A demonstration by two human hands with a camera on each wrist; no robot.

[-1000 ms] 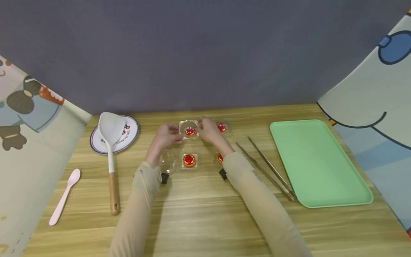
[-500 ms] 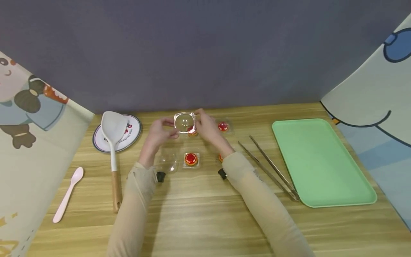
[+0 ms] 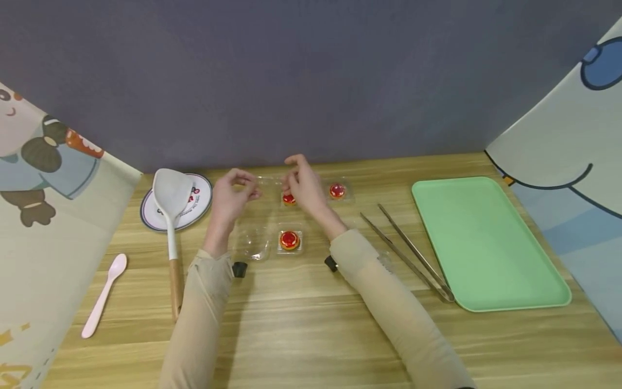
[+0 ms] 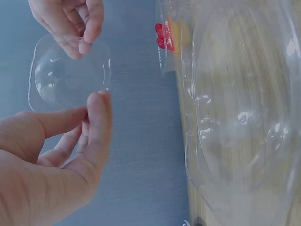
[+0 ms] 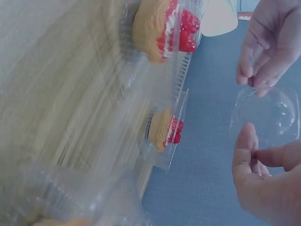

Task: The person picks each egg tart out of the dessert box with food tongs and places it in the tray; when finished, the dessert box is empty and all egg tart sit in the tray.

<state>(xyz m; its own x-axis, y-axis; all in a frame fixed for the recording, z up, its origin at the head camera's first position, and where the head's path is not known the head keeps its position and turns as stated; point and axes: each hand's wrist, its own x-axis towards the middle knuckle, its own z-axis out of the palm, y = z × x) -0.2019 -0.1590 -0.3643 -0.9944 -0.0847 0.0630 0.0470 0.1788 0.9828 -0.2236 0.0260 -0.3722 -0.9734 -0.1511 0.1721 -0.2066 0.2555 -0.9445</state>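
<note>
Both hands hold a clear domed plastic lid (image 4: 70, 75) up off the table, one at each side. My left hand (image 3: 227, 200) pinches one edge between thumb and fingertips. The right hand (image 3: 308, 189) pinches the opposite edge, as the right wrist view shows. Beneath, partly hidden by the right hand, a red-topped tart (image 3: 289, 200) sits in a clear tray. Nearer stands another tart (image 3: 289, 240) in its clear tray, and a third tart (image 3: 337, 190) lies to the right. Another clear domed lid (image 3: 252, 243) rests on the table by the left wrist.
On the left are a plate (image 3: 203, 208), a white spatula (image 3: 170, 197) lying across it, and a pink spoon (image 3: 104, 294). Metal tongs (image 3: 413, 256) lie to the right, beside a green tray (image 3: 491, 248). A grey wall (image 3: 311, 81) borders the table's back edge.
The clear lid has moved up and left, off the back middle tart, held by both hands. My left hand has shifted left, and the lid now tilts away from its earlier level pose.
</note>
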